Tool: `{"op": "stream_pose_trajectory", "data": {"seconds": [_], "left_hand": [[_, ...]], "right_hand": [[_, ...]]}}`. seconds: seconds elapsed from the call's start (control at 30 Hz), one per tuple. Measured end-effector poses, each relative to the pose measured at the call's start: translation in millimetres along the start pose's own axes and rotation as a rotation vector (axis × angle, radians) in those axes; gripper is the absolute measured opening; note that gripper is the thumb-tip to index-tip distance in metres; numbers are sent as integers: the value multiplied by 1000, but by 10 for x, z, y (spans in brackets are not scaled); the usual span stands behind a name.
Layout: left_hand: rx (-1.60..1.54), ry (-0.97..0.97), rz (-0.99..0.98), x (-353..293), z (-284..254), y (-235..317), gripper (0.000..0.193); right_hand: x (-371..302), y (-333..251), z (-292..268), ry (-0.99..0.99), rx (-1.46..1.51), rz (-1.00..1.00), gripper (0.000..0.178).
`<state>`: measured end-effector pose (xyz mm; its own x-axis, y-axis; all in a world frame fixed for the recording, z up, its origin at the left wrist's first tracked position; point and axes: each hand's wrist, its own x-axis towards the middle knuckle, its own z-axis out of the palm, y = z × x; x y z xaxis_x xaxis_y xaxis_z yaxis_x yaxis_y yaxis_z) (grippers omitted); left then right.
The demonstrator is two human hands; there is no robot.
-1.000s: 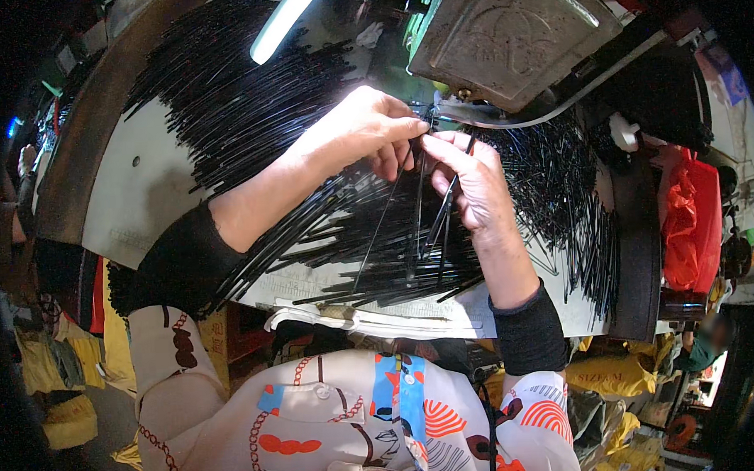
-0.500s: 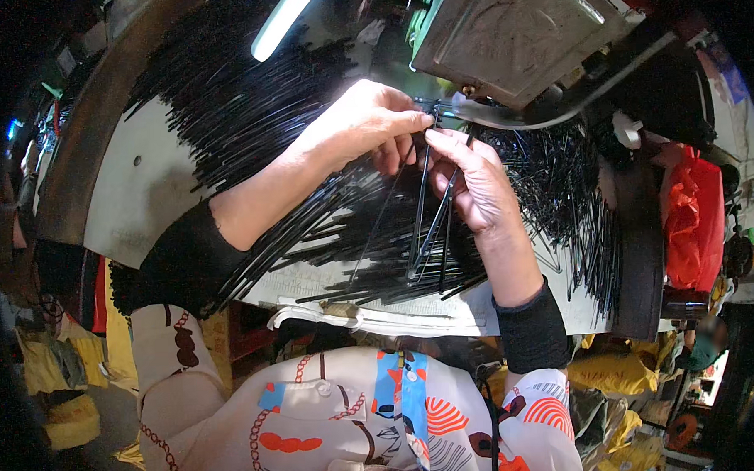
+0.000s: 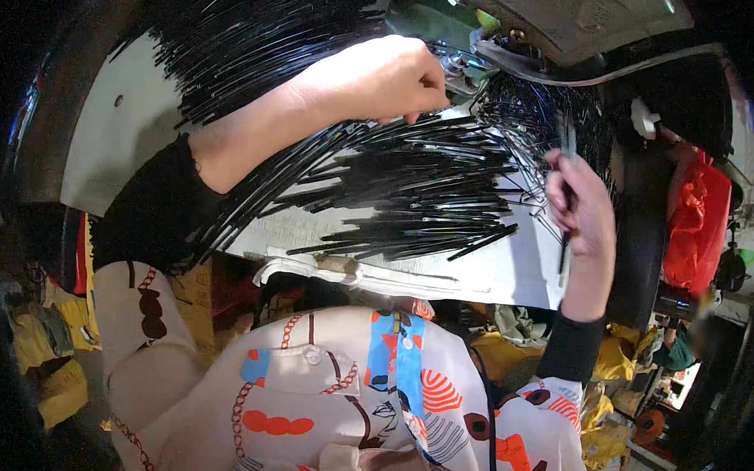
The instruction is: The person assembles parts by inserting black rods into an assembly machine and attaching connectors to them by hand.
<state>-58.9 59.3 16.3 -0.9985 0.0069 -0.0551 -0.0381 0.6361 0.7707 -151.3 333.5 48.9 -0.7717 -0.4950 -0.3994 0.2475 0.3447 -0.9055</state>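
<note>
My left hand (image 3: 400, 77) is closed beside a small metal fitting (image 3: 458, 65) under a machine. Its fingertips face away, so anything in them is hidden. To the right, my right hand (image 3: 582, 199) has curled fingers over a tangled pile of thin black rods (image 3: 518, 102). A pale, blurred shape rises above its fingertips, and a dark rod shows below; I cannot make out what it grips. Loose black rods (image 3: 425, 184) lie in layers in front of my left hand. A larger bundle of straight black rods (image 3: 254, 53) spreads beyond my left forearm.
The grey metal machine housing (image 3: 577, 17) overhangs the far right, with a curved metal bar (image 3: 637, 67) below it. A pale worktop (image 3: 109, 162) carries the rods. Folded white cloth or plastic (image 3: 353, 274) lines its near edge. A red bag (image 3: 698, 216) hangs at right.
My hands were together, handling several thin black rods near the machine. My right hand has moved right and nearer me, apart from the left. The view has shifted slightly.
</note>
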Motion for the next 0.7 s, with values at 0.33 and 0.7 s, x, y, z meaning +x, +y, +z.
{"op": "stream_pose_trajectory", "data": {"seconds": [0.33,0.7], "left_hand": [[546,219,398,12,247,4,26],[503,137,263,133,298,83,15]], "right_hand": [[-194,40,-1005,731,-1313,-403,32],[170,103,148,280,-1159,-594,22]]}}
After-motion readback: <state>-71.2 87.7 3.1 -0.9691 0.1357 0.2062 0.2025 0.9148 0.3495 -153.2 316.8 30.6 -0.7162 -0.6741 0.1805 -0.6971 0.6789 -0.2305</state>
